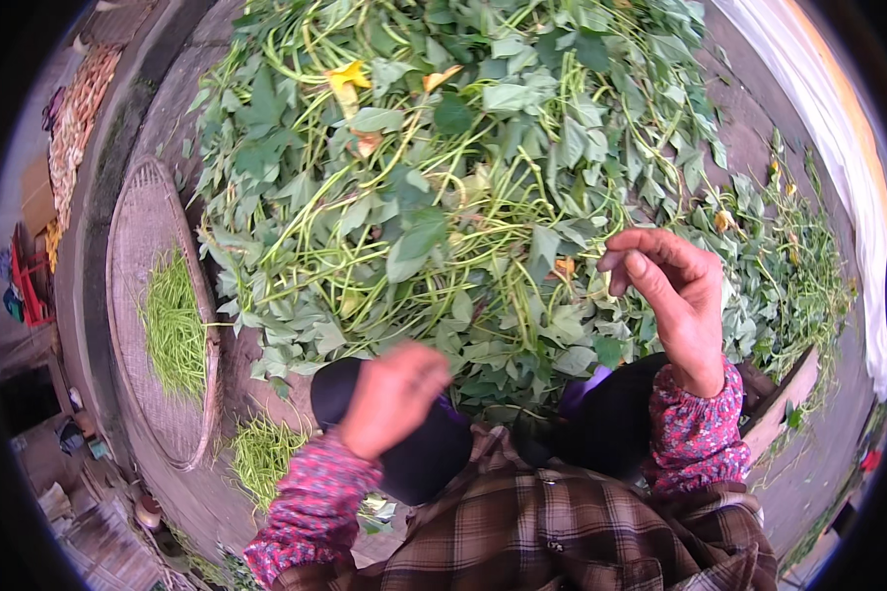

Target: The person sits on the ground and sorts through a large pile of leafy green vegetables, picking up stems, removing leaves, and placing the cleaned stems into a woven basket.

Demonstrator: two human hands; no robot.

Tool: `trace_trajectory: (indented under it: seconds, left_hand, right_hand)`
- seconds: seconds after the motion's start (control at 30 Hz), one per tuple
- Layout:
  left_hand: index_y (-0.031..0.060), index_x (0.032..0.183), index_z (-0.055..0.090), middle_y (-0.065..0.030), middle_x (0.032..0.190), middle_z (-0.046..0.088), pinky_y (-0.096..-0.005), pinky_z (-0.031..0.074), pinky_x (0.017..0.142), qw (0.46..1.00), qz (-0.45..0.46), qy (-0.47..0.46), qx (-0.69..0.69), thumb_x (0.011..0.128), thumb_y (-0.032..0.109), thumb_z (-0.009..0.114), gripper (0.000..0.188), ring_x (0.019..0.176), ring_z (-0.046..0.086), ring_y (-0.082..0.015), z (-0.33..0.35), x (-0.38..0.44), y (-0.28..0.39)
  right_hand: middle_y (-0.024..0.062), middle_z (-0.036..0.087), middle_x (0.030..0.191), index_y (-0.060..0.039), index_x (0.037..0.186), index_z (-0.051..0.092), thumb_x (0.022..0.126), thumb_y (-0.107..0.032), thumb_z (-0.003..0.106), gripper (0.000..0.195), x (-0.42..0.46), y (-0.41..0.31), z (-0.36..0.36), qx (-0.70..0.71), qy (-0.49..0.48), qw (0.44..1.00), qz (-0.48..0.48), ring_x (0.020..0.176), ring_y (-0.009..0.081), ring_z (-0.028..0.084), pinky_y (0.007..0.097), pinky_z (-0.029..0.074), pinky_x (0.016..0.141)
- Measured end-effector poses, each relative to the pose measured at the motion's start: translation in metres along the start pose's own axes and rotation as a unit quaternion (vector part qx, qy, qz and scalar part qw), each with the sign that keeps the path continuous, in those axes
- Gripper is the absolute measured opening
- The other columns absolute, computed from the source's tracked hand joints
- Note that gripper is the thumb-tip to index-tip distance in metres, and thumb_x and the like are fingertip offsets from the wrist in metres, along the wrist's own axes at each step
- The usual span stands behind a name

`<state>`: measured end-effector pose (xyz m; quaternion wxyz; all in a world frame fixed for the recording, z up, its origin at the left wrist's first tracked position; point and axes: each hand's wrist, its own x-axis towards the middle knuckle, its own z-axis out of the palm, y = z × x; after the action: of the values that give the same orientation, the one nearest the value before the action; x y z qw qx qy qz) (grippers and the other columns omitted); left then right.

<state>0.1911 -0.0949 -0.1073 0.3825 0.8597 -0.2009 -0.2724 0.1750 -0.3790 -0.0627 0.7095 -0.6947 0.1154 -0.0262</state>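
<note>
A large heap of leafy green vines lies on the ground before me, with a few yellow and orange leaves in it. My left hand is blurred above my knee at the near edge of the heap; whether its fingers hold anything cannot be made out. On the right, my right hand is raised over the vines, fingers curled and thumb near the index finger, with nothing plainly visible between them. Both forearms wear flowered sleeve covers. A pile of green stems lies on the ground beside my left sleeve.
At the left, a shallow woven basket holds green stems. A smaller mass of vines lies to the right, near a wooden board. White cloth runs along the right edge. A red chair stands at the far left.
</note>
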Motion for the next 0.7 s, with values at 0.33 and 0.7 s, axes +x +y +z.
trace_trajectory:
  seconds: [0.33,0.7]
  left_hand:
    - [0.0002,0.084,0.060,-0.0182,0.080,0.058,-0.0397,0.045,0.062,0.929,-0.026,-0.368,0.002,0.087,0.024,0.053,0.025,0.073,0.057,-0.0344,0.119,-0.055,-0.013]
    - [-0.0008,0.082,0.058,-0.0153,0.080,0.055,-0.0397,0.045,0.064,0.957,0.042,-0.267,0.107,0.079,0.016,0.061,0.017,0.073,0.055,-0.0337,0.094,-0.041,0.031]
  right_hand:
    - [0.0094,0.064,0.082,0.0059,0.098,0.061,0.087,-0.001,0.054,0.015,-0.012,-0.013,-0.040,0.154,0.034,0.986,-0.062,0.065,0.0086,0.056,0.0204,0.047,0.060]
    - [0.0076,0.065,0.079,0.0051,0.095,0.061,0.087,-0.005,0.054,0.015,-0.017,0.015,-0.106,0.158,0.160,0.973,-0.059,0.064,0.0073,0.056,0.0204,0.047,0.058]
